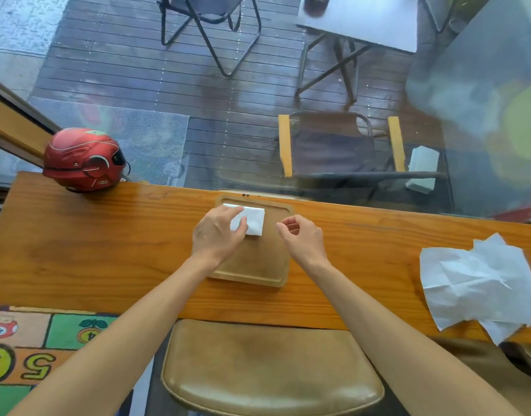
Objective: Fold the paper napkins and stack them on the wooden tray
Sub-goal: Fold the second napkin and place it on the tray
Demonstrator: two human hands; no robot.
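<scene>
The folded napkin lay at the far end of the wooden tray, under the stretched fingers of our left hand. Our right hand hovered above the tray's right edge, loosely curled, empty. Unfolded napkins lay well right of the tray.

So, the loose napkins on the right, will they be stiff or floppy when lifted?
Probably floppy: the loose napkins look thin and creased. Likely very light, so a push may crumple them rather than slide them.
</scene>
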